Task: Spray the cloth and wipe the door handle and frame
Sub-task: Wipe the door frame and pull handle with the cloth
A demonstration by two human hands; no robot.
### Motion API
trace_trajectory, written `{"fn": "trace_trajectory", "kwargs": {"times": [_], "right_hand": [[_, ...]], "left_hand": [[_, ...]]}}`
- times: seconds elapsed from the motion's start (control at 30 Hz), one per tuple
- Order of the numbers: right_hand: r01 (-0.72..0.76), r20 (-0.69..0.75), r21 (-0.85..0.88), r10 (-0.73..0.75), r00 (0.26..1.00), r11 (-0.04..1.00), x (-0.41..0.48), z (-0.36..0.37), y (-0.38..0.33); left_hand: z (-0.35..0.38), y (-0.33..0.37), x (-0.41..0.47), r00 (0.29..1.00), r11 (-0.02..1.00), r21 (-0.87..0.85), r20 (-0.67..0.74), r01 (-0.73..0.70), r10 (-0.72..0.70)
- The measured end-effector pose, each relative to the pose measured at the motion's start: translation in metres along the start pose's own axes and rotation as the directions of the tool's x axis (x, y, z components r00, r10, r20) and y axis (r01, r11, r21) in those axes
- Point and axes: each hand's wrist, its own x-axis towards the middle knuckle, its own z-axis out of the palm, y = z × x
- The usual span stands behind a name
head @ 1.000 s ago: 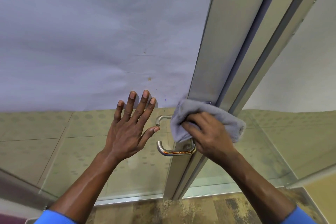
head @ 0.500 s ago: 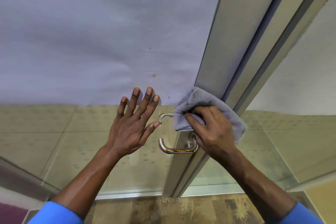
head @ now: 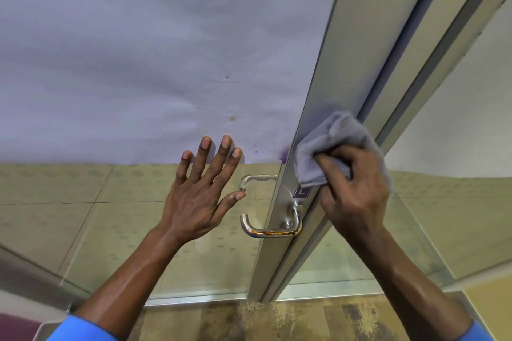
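My right hand (head: 357,196) grips a crumpled grey cloth (head: 329,144) and presses it against the metal door frame (head: 349,58), just above the handle. The silver door handle (head: 273,231) curves out from the frame below the cloth, with a rusty streak along its lower bar. My left hand (head: 202,194) lies flat with fingers spread on the glass door (head: 110,216), left of the handle, holding nothing. No spray bottle shows.
The upper glass is covered by a pale purple film (head: 138,50). A second glass panel (head: 457,216) stands to the right of the frame. Mottled brown flooring (head: 277,321) lies at the door's foot.
My right hand has slid the cloth upward along the frame, off the handle, which now shows in full. My left hand stays flat on the glass.
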Motion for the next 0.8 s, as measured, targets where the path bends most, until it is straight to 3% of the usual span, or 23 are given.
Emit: {"fn": "trace_trajectory", "kwargs": {"times": [0.1, 0.17, 0.3, 0.4, 0.47, 0.53, 0.7, 0.8], "right_hand": [[-0.084, -0.073, -0.012, 0.083, 0.994, 0.996, 0.021, -0.003, -0.005], [-0.066, -0.047, -0.012, 0.066, 0.997, 0.998, 0.015, 0.002, -0.009], [0.037, 0.106, -0.024, -0.034, 0.994, 0.999, -0.032, 0.016, -0.003], [0.185, 0.292, -0.029, -0.169, 0.941, 0.982, -0.075, 0.022, 0.007], [0.194, 0.357, -0.04, -0.167, 0.919, 0.98, -0.091, 0.024, 0.007], [0.109, 0.311, -0.054, -0.087, 0.946, 0.993, -0.089, 0.025, 0.002], [-0.03, 0.01, -0.027, 0.031, 0.999, 0.999, -0.022, 0.011, -0.001], [-0.065, -0.029, 0.032, 0.066, 0.997, 0.997, 0.007, 0.006, 0.002]], "left_hand": [[0.003, -0.001, -0.001, 1.0, 1.0, 0.009, -0.001, 0.001, -0.001], [0.003, 0.0, -0.001, 1.0, 1.0, 0.013, -0.005, 0.002, -0.002], [0.001, 0.0, 0.0, 1.0, 1.0, 0.014, 0.009, -0.003, 0.002], [0.0, -0.001, 0.001, 1.0, 1.0, 0.014, 0.01, -0.003, 0.003], [-0.002, -0.001, 0.001, 1.0, 1.0, 0.008, 0.016, -0.002, 0.001], [-0.003, -0.001, 0.001, 1.0, 1.0, 0.002, 0.022, -0.004, 0.004], [-0.005, -0.001, 0.001, 1.0, 1.0, -0.002, 0.027, -0.009, 0.009], [-0.002, -0.001, 0.0, 1.0, 1.0, 0.005, 0.027, -0.003, 0.003]]}}
